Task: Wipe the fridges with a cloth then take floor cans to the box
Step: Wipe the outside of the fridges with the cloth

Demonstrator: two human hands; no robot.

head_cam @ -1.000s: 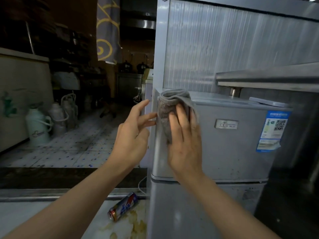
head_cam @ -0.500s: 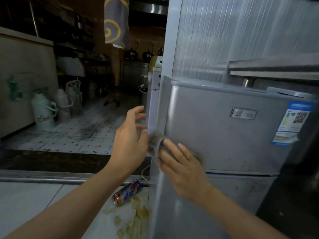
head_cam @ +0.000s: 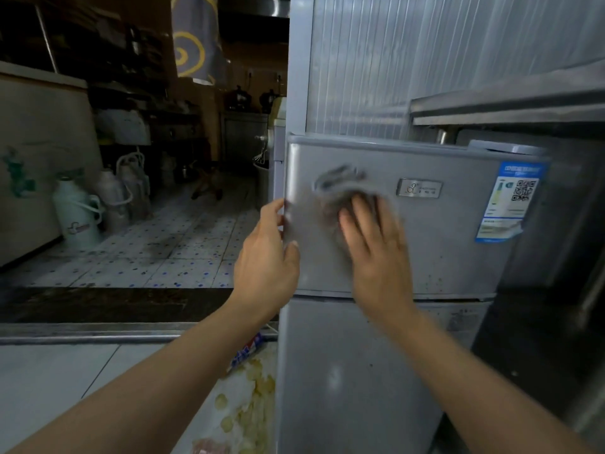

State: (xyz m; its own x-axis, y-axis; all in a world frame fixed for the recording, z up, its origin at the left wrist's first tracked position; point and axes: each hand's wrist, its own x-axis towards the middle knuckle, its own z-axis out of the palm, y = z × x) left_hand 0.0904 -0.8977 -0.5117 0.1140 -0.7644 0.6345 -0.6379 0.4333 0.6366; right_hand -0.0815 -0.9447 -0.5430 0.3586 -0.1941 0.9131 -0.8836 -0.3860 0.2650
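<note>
A small silver fridge [head_cam: 442,250] fills the right half of the head view. My right hand [head_cam: 373,244] presses a grey cloth [head_cam: 337,188] flat against its upper door; the cloth is blurred by motion. My left hand [head_cam: 265,257] grips the left edge of that door, thumb on the front. On the floor beside the fridge lies a red and blue can [head_cam: 247,353], mostly hidden behind my left forearm.
A yellowish spill [head_cam: 252,407] spreads on the floor by the fridge's lower left. A steel threshold rail [head_cam: 82,337] crosses the floor. White thermos jugs [head_cam: 77,211] stand at the far left. A steel shelf [head_cam: 507,106] juts out above the fridge.
My right hand with the cloth went down the door's left edge, then up and right onto the door's front. My left hand moved from hovering to gripping the door's edge.
</note>
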